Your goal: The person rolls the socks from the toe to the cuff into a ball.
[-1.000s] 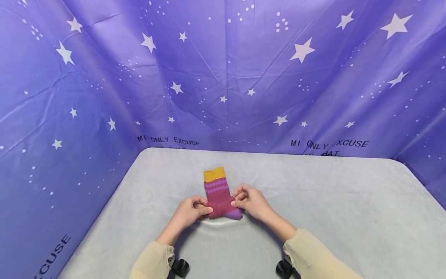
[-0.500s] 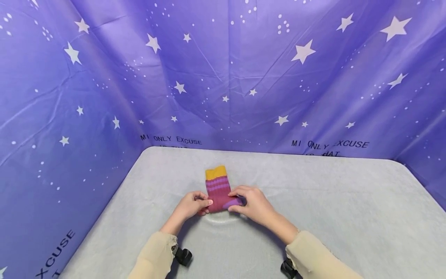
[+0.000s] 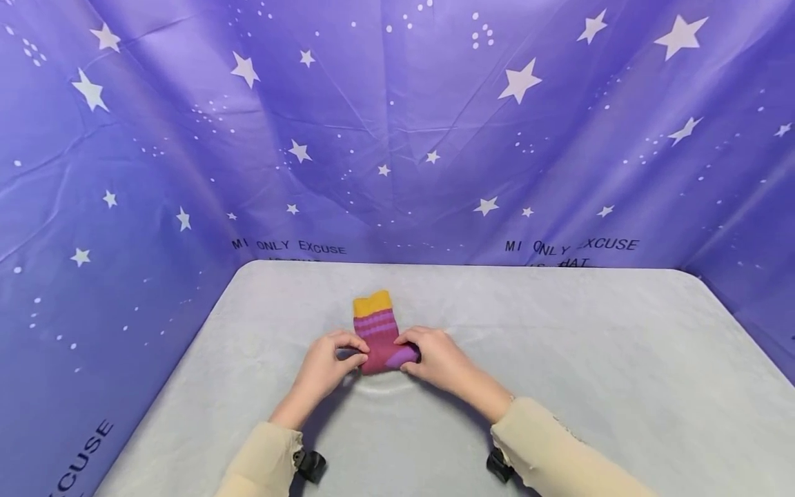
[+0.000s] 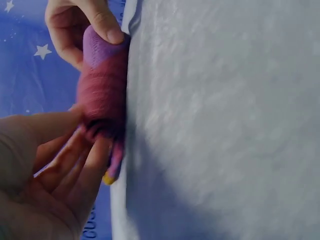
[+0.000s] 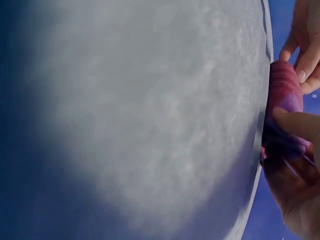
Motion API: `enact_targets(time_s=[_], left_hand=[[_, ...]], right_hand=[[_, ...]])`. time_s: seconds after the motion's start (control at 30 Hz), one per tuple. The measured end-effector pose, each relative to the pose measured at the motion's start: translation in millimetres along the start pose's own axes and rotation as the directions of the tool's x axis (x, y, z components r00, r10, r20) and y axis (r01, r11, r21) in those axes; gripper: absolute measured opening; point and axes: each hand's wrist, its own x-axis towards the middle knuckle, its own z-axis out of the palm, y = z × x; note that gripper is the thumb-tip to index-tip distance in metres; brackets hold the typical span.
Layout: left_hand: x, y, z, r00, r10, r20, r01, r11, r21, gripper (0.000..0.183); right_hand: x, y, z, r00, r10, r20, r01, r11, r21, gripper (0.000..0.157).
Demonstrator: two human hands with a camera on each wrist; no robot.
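A maroon sock (image 3: 377, 345) lies on the table, its yellow cuff (image 3: 373, 304) pointing away from me and purple stripes below the cuff. Its near end is folded over into a thick roll, with a purple patch (image 3: 402, 356) at the right. My left hand (image 3: 323, 362) pinches the roll's left end between thumb and fingers. At the other end, my right hand (image 3: 437, 355) grips the purple patch. The left wrist view shows the sock's roll (image 4: 102, 95) end-on, with layered fabric at the near opening. In the right wrist view, my right thumb presses the purple part (image 5: 290, 104).
A pale grey cloth covers the table (image 3: 590, 359). Behind and to the left hangs a purple curtain (image 3: 404, 124) with white stars and black lettering. Black wrist cameras (image 3: 310, 466) sit at both beige sleeves (image 3: 546, 442).
The sock's near end has turned over farther toward the cuff, so less of its length lies flat. My right hand has shifted its hold onto the purple patch. The head view has swung slightly.
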Motion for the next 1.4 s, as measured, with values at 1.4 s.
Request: enact_targets(time_s=[1.4], left_hand=[[44.8, 5.6, -7.6, 0.900, -0.379, 0.216, 0.375, 0.925, 0.062, 0.030]], right_hand=[[36.3, 4.1, -8.7, 0.907, 0.418, 0.053, -0.419, 0.880, 0.225, 0.028]])
